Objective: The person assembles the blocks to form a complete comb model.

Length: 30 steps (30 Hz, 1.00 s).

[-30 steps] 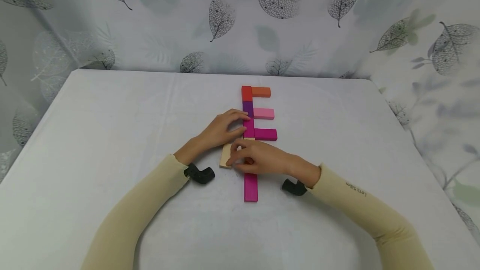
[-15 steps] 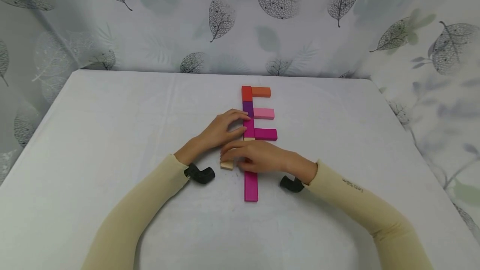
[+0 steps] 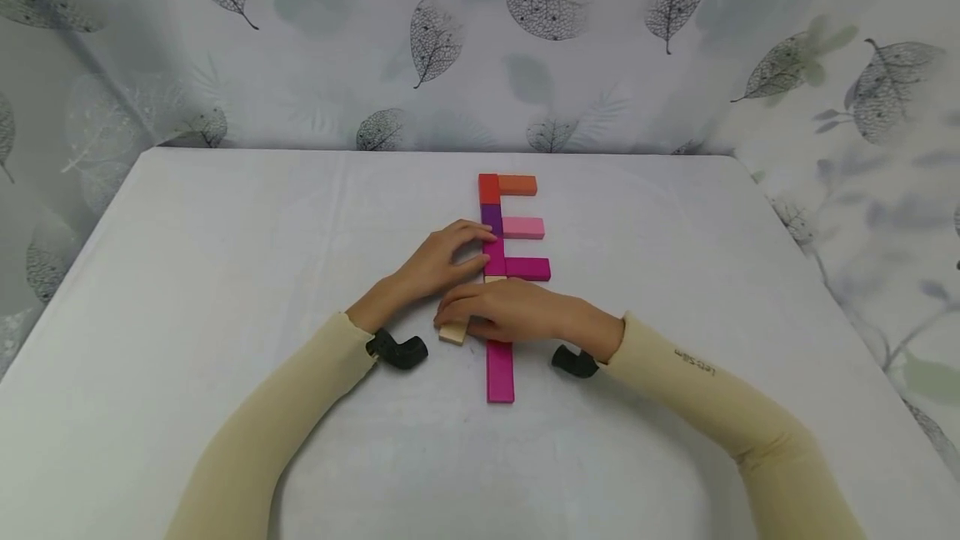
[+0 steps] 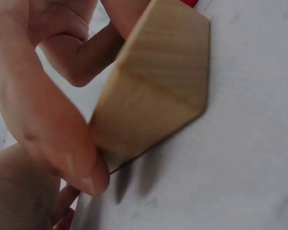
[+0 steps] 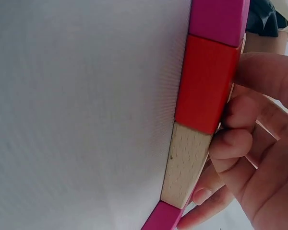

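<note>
My left hand (image 3: 442,257) rests beside the column, its fingertips and thumb touching the upper magenta block (image 3: 495,257) near the purple block (image 3: 491,215). Just below it, my right hand (image 3: 517,311) reaches across the column, fingers bent over a loose plain wooden block (image 3: 452,333) to the left. Close up, the left wrist view shows a finger against this wooden block (image 4: 153,86). In the right wrist view, the column's red block (image 5: 206,84) and natural wood block (image 5: 186,165) lie end to end beside the curled fingers; the head view largely hides them.
A red block (image 3: 489,188) tops the column. Orange (image 3: 517,185), pink (image 3: 522,228) and magenta (image 3: 528,269) blocks branch right from it. A lower magenta block (image 3: 500,373) ends it. All lie on a white-covered table (image 3: 225,232) before a leaf-print cloth (image 3: 300,40).
My right hand has shifted slightly left, its fingers now lying over the loose wooden block, more of which is covered. That block has turned a little. My left hand has stayed in place.
</note>
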Available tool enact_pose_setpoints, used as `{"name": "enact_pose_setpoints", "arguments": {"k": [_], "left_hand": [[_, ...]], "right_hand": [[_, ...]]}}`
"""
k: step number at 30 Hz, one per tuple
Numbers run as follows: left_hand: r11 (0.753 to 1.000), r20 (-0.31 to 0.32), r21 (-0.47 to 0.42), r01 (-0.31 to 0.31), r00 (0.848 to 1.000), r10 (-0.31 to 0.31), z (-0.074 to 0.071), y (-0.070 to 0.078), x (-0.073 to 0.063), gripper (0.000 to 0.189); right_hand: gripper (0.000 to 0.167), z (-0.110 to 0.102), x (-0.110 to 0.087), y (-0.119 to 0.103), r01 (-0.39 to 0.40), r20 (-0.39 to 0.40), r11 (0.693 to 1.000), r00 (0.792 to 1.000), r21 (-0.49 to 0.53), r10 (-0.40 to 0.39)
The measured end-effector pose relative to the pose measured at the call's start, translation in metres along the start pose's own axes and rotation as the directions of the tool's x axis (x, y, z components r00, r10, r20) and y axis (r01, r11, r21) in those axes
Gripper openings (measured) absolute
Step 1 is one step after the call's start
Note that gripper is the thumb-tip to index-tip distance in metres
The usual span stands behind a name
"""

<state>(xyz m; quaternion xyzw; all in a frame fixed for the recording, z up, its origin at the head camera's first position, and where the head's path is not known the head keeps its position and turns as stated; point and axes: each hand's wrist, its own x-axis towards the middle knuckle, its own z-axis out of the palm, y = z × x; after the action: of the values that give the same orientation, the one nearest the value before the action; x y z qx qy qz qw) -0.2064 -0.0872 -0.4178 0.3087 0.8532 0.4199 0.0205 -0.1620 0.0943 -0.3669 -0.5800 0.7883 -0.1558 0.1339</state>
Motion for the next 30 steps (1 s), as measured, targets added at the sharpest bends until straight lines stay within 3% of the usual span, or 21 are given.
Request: {"name": "enact_pose_setpoints", "arguments": {"k": [16,26,30], "left_hand": [[1.0,-0.02,-0.008,-0.024,1.0,0.023,0.0008,0.0002,-0.0001,0.035],[0.999,-0.023,-0.013,-0.037,0.999,0.037,0.0024,-0.0039,0.0008,0.035],[0.998,-0.031,-0.006,-0.055,0.998,0.055,0.0016,-0.0031,0.0008,0.035]], "right_hand": [[0.035,0.0014,-0.0015,0.0056,0.003,-0.004,0.998,1.0,0.07,-0.002],[0.035,0.0016,-0.0023,0.0049,0.046,-0.097,0.994,0.995,0.097,-0.036],[0.036,0.0005,-0.0068,0.0032,0.025,-0.139,0.991,0.99,0.131,-0.006]]}}
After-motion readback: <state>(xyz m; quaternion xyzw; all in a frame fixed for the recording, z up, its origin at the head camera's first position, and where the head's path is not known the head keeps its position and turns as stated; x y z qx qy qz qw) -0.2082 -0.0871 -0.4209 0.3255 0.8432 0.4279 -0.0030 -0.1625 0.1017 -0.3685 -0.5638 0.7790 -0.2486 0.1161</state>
